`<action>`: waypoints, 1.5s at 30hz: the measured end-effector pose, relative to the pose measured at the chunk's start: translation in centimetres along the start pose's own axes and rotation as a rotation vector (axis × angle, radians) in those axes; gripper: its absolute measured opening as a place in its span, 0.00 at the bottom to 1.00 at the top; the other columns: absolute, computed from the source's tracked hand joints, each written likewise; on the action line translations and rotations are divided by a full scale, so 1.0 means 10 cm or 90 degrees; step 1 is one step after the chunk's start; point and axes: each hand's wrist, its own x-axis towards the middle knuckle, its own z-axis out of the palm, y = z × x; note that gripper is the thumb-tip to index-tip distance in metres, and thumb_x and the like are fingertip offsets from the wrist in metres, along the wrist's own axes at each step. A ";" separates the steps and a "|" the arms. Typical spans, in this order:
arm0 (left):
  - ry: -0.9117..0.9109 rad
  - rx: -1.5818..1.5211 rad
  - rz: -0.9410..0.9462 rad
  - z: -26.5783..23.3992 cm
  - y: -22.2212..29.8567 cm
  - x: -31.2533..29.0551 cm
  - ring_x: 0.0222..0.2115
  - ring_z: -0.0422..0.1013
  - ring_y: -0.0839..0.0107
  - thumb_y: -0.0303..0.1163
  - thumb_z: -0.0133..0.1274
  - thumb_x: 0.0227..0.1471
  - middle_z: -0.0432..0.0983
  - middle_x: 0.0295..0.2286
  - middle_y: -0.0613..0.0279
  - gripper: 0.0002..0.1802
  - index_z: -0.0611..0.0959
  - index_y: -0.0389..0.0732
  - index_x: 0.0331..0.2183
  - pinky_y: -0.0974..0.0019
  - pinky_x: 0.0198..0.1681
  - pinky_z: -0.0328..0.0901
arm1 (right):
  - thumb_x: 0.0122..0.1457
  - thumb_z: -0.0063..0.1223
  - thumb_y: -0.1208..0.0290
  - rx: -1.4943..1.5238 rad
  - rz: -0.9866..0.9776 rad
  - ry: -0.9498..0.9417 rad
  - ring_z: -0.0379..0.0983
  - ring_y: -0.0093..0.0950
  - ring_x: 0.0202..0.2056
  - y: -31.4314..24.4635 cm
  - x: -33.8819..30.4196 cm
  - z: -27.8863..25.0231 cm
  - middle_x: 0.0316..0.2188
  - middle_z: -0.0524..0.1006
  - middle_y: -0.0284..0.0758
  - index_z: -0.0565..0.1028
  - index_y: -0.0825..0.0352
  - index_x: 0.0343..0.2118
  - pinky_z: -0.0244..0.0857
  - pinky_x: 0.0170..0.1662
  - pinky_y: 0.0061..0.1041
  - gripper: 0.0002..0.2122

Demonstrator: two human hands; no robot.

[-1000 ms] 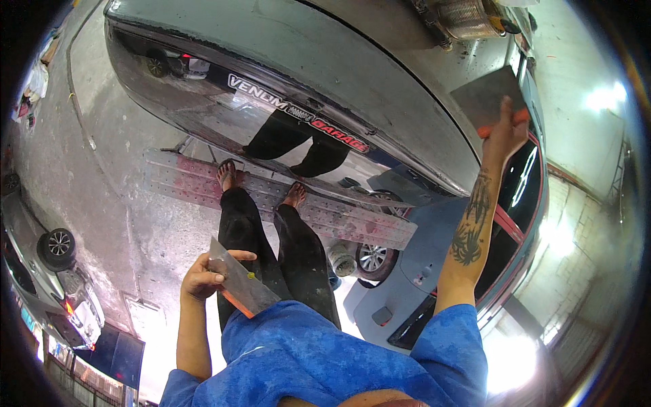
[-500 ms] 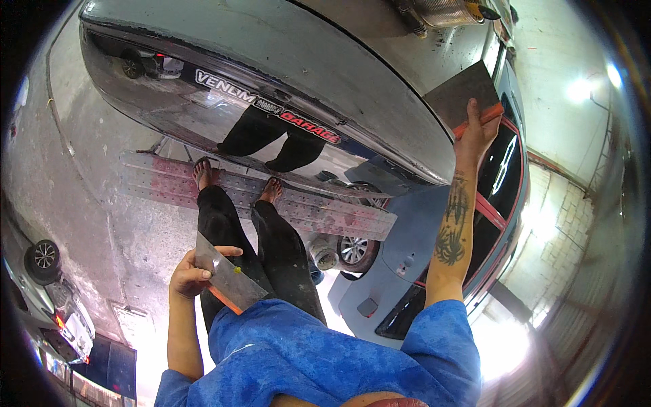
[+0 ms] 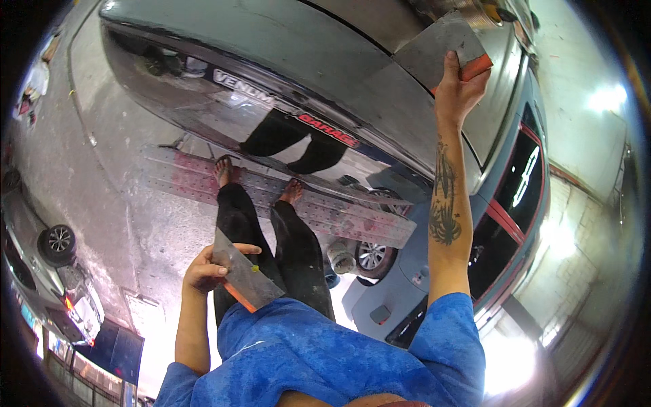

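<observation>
My left hand point(image 3: 205, 270) grips a flat metal putty spreader point(image 3: 245, 275) with an orange edge, held in front of my waist. A small yellow-green dab sits on its blade. My right arm reaches far out over the grey vehicle roof point(image 3: 325, 61). In that right hand point(image 3: 459, 95) is a second, wider metal spreader point(image 3: 434, 49) with an orange handle, the thumb pressed along its blade. Whether its edge touches the roof, I cannot tell. Below the roof, the dark glass point(image 3: 196, 102) bears a lettered sticker and mirrors my legs.
My feet stand on a perforated metal plank point(image 3: 325, 207) stained pink. A blue-grey car body point(image 3: 407, 268) with red-edged windows is at the right, near a round tub point(image 3: 341, 260). A car point(image 3: 51, 271) is parked at the far left. A metallic can point(image 3: 434, 8) is at the top.
My right hand has moved up and farther over the roof with its spreader, whose blade has turned. My left hand keeps its pose; the whole view has shifted slightly.
</observation>
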 end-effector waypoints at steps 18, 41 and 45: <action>0.002 -0.122 0.089 -0.75 0.52 -0.50 0.44 0.73 0.51 0.29 0.60 0.31 0.67 0.49 0.33 0.38 0.71 0.19 0.47 0.52 0.50 0.67 | 0.53 0.56 0.78 0.124 -0.099 -0.044 0.72 0.26 0.29 -1.29 0.30 2.15 0.29 0.75 0.38 0.67 0.74 0.38 0.67 0.35 0.25 0.12; 0.008 -0.205 0.195 -1.54 0.90 -0.91 0.43 0.74 0.49 0.29 0.62 0.28 0.69 0.47 0.34 0.38 0.72 0.21 0.46 0.51 0.52 0.65 | 0.48 0.61 0.72 0.005 -0.279 -0.269 0.76 0.36 0.29 -2.08 0.93 4.29 0.26 0.78 0.43 0.71 0.74 0.36 0.68 0.35 0.34 0.15; 0.007 -0.222 0.204 -1.61 0.91 -0.91 0.44 0.73 0.49 0.29 0.62 0.29 0.69 0.48 0.33 0.38 0.73 0.21 0.46 0.50 0.52 0.64 | 0.49 0.62 0.68 0.076 -0.299 -0.276 0.74 0.32 0.29 -2.10 0.98 4.68 0.28 0.77 0.41 0.72 0.73 0.36 0.68 0.34 0.31 0.16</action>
